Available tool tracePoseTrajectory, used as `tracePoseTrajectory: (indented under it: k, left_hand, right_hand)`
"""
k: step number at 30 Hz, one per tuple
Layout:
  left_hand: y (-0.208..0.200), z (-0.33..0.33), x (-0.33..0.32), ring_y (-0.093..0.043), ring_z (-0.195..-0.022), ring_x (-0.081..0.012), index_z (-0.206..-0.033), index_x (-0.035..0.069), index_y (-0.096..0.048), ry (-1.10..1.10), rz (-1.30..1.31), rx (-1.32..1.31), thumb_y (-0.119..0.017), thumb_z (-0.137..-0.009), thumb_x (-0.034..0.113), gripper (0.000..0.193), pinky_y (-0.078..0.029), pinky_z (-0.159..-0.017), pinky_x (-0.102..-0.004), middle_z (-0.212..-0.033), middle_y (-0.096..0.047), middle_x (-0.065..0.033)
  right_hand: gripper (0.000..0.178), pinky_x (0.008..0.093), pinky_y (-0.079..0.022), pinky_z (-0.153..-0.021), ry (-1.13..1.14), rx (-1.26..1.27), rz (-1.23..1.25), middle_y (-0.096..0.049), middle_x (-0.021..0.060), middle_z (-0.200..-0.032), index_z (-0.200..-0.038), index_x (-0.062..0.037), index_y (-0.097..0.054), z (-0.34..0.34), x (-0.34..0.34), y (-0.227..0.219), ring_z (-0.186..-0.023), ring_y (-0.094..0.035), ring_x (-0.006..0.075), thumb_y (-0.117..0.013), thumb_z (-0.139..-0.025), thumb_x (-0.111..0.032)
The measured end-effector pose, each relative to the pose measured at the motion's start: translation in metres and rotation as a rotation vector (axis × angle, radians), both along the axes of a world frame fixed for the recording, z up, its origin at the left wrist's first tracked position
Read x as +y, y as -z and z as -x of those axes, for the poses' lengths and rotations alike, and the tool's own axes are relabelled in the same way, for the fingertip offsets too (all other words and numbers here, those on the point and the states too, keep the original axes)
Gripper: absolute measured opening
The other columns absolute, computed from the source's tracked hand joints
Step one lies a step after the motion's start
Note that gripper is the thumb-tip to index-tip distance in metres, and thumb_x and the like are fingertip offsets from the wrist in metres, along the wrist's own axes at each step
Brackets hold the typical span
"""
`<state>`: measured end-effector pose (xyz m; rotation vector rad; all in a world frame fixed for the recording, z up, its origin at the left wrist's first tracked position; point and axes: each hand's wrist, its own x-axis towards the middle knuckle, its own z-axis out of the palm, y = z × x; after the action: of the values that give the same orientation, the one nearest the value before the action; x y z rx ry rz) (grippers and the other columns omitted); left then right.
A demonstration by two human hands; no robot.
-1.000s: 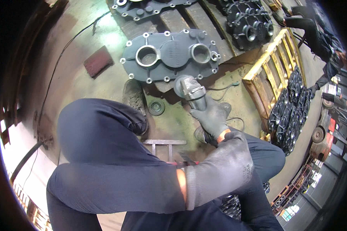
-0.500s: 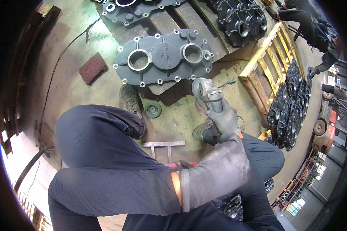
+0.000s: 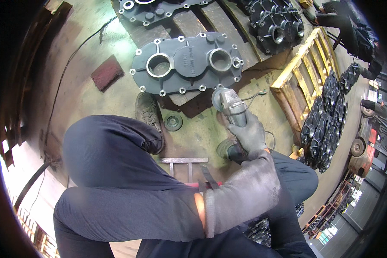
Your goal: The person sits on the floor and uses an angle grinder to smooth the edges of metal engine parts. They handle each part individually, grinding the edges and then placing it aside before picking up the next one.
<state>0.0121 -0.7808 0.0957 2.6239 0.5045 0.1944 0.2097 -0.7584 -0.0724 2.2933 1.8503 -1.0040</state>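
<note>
My right hand (image 3: pixel 250 133), in a grey glove, grips an angle grinder (image 3: pixel 234 107) by its body. The grinder's disc (image 3: pixel 218 99) is close to the near right edge of a dark grey cast housing cover (image 3: pixel 189 62), which has two large round bores and pale bolt holes around its rim. My left hand (image 3: pixel 249 185), gloved too, reaches across from the left and lies at my right wrist. Its fingers are curled and partly hidden, so what they hold cannot be made out. The cover rests flat on a wooden pallet (image 3: pixel 234 32).
A dark red abrasive pad (image 3: pixel 107 73) and a round disc (image 3: pixel 173 122) lie on the floor. Metal bars (image 3: pixel 185 160) stand between my legs. At right are a yellow pallet (image 3: pixel 303 71) and piled black castings (image 3: pixel 324 129). Another person (image 3: pixel 352 34) is beyond. A cable (image 3: pixel 69 60) runs along the left.
The cover and surroundings have shifted slightly right in view. The grinder has stayed nearly in place, so its disc now appears slightly farther left relative to the cover. My grip looks the same.
</note>
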Motion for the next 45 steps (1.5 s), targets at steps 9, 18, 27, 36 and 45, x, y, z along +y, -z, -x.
tracePoseTrajectory:
  k: [9, 18, 27, 36, 45]
  left_hand:
    - [0.005, -0.020, -0.022, -0.070, -0.075, -0.0277, -0.096, 0.011, -0.084, -0.050, -0.166, -0.022, -0.071, -0.087, 0.023, 0.019, -0.053, -0.077, -0.0533, -0.079, -0.073, -0.0050]
    - [0.050, -0.103, -0.067, -0.069, -0.074, -0.0271, -0.091, 0.009, -0.084, -0.096, 0.103, -0.332, -0.071, -0.086, 0.019, 0.016, -0.049, -0.071, -0.0520, -0.080, -0.074, -0.0051]
    - [-0.007, -0.027, -0.031, -0.072, -0.080, -0.0283, -0.105, 0.010, -0.084, -0.140, 0.105, -0.307, -0.070, -0.093, 0.019, 0.020, -0.053, -0.075, -0.0504, -0.087, -0.076, -0.0029]
    - [-0.012, -0.017, -0.020, -0.072, -0.081, -0.0280, -0.105, 0.010, -0.081, -0.087, 0.164, -0.228, -0.072, -0.093, 0.018, 0.017, -0.054, -0.075, -0.0481, -0.089, -0.075, -0.0046]
    - [-0.016, 0.000, -0.015, -0.072, -0.081, -0.0276, -0.105, 0.010, -0.082, -0.073, 0.137, -0.221, -0.072, -0.093, 0.018, 0.018, -0.054, -0.076, -0.0474, -0.089, -0.076, -0.0046]
  right_hand:
    - [0.060, 0.0463, -0.060, -0.093, 0.039, -0.052, 0.056, -0.081, 0.0222, -0.109, -0.130, -0.0028, -0.074, 0.014, -0.005, -0.016, -0.102, -0.080, 0.0352, -0.088, -0.080, -0.034]
    - [0.062, 0.0418, -0.059, -0.093, -0.154, 0.226, -0.059, -0.080, 0.0204, -0.110, -0.135, 0.0013, -0.068, 0.076, -0.010, -0.016, -0.101, -0.078, 0.0311, -0.089, -0.082, -0.024]
    - [0.064, 0.0448, -0.058, -0.097, -0.182, 0.200, 0.038, -0.077, 0.0233, -0.117, -0.134, 0.0017, -0.065, 0.111, -0.005, -0.004, -0.110, -0.076, 0.0359, -0.089, -0.082, -0.026]
    - [0.064, 0.0465, -0.059, -0.093, -0.239, 0.173, 0.008, -0.080, 0.0237, -0.112, -0.133, -0.0020, -0.069, 0.110, -0.004, -0.001, -0.104, -0.078, 0.0390, -0.089, -0.081, -0.033]
    - [0.068, 0.0484, -0.060, -0.094, -0.217, 0.122, -0.027, -0.079, 0.0263, -0.114, -0.134, -0.0026, -0.069, 0.109, -0.008, -0.005, -0.106, -0.078, 0.0428, -0.089, -0.080, -0.037]
